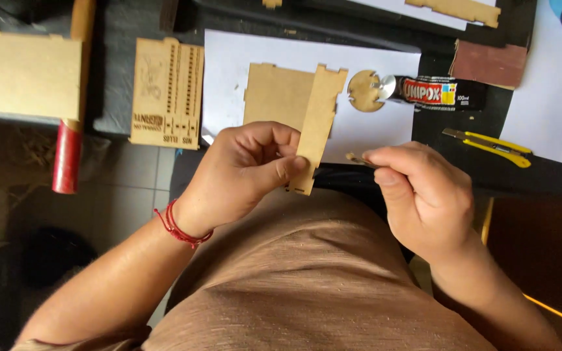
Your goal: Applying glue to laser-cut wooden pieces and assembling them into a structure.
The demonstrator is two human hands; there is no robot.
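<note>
The dark work table [463, 172] fills the upper part of the view, and a white paper sheet [229, 71] lies on it in the middle; at the far left there is a big plain fibreboard panel [24, 75], and beside it an engraved fibreboard plate with rows of small slots [167, 94]; a red cylinder with a wooden handle [67, 156] hangs down over the table edge at the left. On the white sheet lies a flat notched fibreboard rectangle [274, 94], partly hidden behind the piece that is held; to its right a small round fibreboard disc with notches [362, 91] lies just beside the cap of a black glue tube [443, 92]; further right a yellow utility knife [489, 144] rests on the dark table. The left hand [248, 169] pinches a narrow long fibreboard strip with tabs [317, 123] between thumb and fingers, near its lower end; the strip stands almost upright, above the table edge. The right hand [424, 195] has its fingers closed narrow on a small thin stick [358, 159]; its tip is near the strip, but I cannot tell if it touches.
</note>
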